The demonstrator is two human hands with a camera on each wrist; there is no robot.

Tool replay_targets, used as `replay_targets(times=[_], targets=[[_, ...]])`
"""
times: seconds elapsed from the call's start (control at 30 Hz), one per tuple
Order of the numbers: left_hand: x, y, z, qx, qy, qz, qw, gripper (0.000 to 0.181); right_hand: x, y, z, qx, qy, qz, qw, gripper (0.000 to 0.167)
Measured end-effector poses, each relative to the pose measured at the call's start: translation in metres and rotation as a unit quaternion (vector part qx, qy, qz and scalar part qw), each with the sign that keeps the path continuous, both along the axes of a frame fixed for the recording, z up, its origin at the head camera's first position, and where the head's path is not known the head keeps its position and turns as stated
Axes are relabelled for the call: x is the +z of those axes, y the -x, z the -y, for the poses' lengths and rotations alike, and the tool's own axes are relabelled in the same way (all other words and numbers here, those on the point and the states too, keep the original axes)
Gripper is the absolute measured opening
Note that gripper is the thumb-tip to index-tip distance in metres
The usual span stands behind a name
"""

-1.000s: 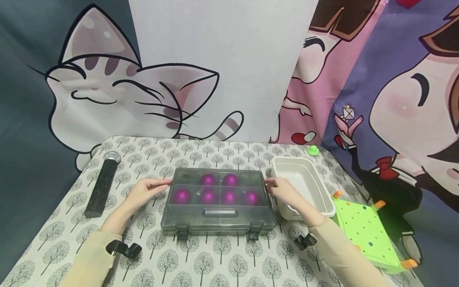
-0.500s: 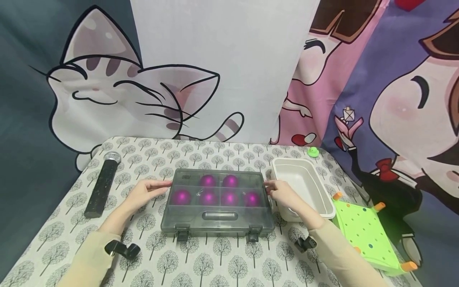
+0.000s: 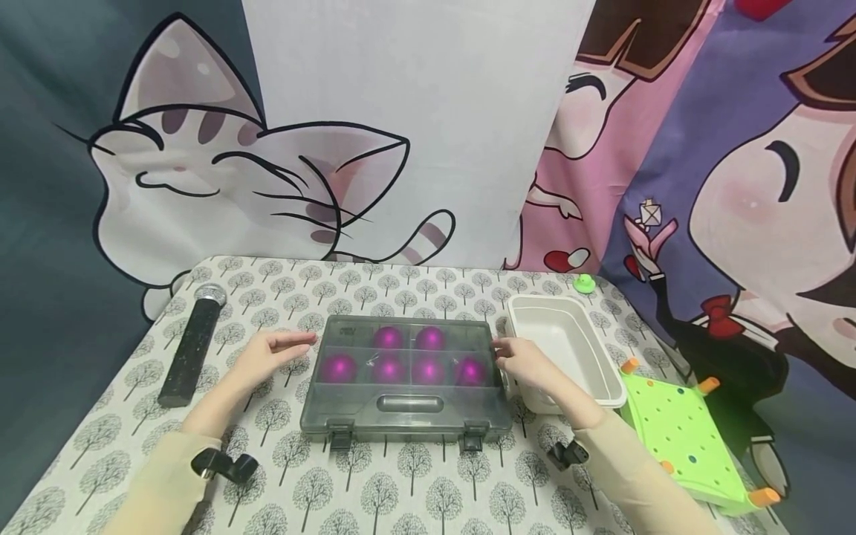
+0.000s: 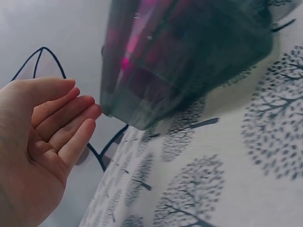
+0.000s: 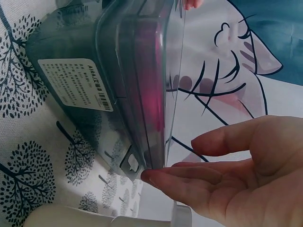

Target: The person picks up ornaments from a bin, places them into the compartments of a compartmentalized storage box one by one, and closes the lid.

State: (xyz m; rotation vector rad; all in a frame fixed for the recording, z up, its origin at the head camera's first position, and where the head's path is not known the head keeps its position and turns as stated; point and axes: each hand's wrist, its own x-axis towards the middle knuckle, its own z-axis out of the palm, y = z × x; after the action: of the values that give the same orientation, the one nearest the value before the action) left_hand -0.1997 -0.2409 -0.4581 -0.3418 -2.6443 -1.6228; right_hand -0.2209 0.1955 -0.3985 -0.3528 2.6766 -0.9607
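A grey see-through plastic case [image 3: 408, 405] lies flat on the table with its lid down and both front latches toward me. Several glossy magenta balls [image 3: 389, 367] show through the lid in its compartments. Just off the case's left side is my left hand [image 3: 263, 358], its fingers fairly straight and a small gap between them and the case. At the opposite side, the fingertips of my right hand [image 3: 531, 364] touch the case near its back right corner. The right wrist view shows a white label [image 5: 76, 84] on the case's side; the right fingers are extended, the thumb apart.
A black microphone [image 3: 194, 349] lies at the left. Close to the case's right side stands a white plastic basin [image 3: 562, 349]. Beyond it are a green pegboard-like stand [image 3: 682, 435] with orange legs and a small green rubber duck [image 3: 585, 284]. A cartoon curtain hangs behind the table.
My left hand has moved slightly left, away from the case's side. The right hand and the case stay nearly where they were.
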Motion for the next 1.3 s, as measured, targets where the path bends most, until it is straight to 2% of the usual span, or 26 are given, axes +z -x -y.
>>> replay_targets(times=[0.13, 0.37, 0.5, 0.63, 0.77, 0.93, 1.0, 1.3], targets=[[0.005, 0.001, 0.001, -0.002, -0.001, 0.0, 1.0, 0.035, 0.0, -0.001, 0.0, 0.003, -0.009, 0.001, 1.0, 0.048], [0.016, 0.0, -0.003, -0.041, -0.003, -0.002, 0.9992, 0.035, 0.007, 0.001, 0.009, 0.006, -0.024, -0.039, 0.9989, 0.052], [0.024, -0.002, -0.009, -0.069, 0.0, -0.006, 0.9976, 0.034, 0.01, 0.001, 0.027, 0.025, -0.005, -0.066, 0.9975, 0.053], [0.031, -0.006, -0.016, -0.086, 0.012, -0.02, 0.996, 0.034, 0.01, -0.003, 0.052, 0.057, 0.04, -0.088, 0.9937, 0.05], [0.033, -0.013, -0.022, -0.101, 0.039, -0.036, 0.9935, 0.034, 0.006, -0.012, 0.081, 0.096, 0.069, -0.096, 0.9884, 0.044], [0.03, -0.023, -0.028, -0.116, 0.059, -0.019, 0.9913, 0.038, -0.003, -0.03, 0.117, 0.155, 0.082, -0.089, 0.9804, 0.039], [0.027, -0.024, -0.03, -0.122, 0.065, -0.026, 0.99, 0.039, -0.007, -0.037, 0.13, 0.172, 0.079, -0.095, 0.9774, 0.037], [0.023, -0.035, -0.036, -0.138, 0.073, -0.097, 0.9829, 0.034, -0.025, -0.062, 0.162, 0.219, 0.058, -0.139, 0.9641, 0.036]])
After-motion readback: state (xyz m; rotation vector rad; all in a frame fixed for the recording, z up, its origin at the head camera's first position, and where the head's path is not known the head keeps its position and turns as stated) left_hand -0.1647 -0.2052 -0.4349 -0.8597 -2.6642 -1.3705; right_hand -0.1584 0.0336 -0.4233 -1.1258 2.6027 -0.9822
